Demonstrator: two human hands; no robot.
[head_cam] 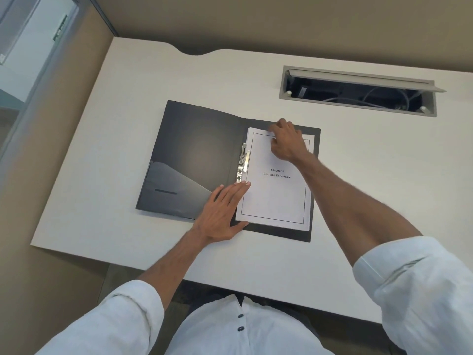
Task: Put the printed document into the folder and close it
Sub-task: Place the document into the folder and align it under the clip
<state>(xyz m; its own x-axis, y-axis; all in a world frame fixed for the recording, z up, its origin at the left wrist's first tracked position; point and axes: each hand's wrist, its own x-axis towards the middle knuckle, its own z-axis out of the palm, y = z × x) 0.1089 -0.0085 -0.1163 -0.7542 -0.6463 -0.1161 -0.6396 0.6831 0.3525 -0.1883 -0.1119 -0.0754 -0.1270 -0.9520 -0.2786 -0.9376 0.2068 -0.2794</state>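
A black folder [194,149] lies open on the white desk [128,111]. The printed document [276,193], a white stack with a framed title page, rests on the folder's right half beside the metal clip [243,162] at the spine. My left hand [222,211] lies flat with fingers spread on the folder's lower middle, its fingertips touching the document's left edge. My right hand [288,140] rests on the document's top edge, fingers curled over the upper part of the stack.
An open cable tray [358,92] with wires is set into the desk at the back right. A curved cutout [197,51] marks the desk's far edge. A beige partition wall stands at the left.
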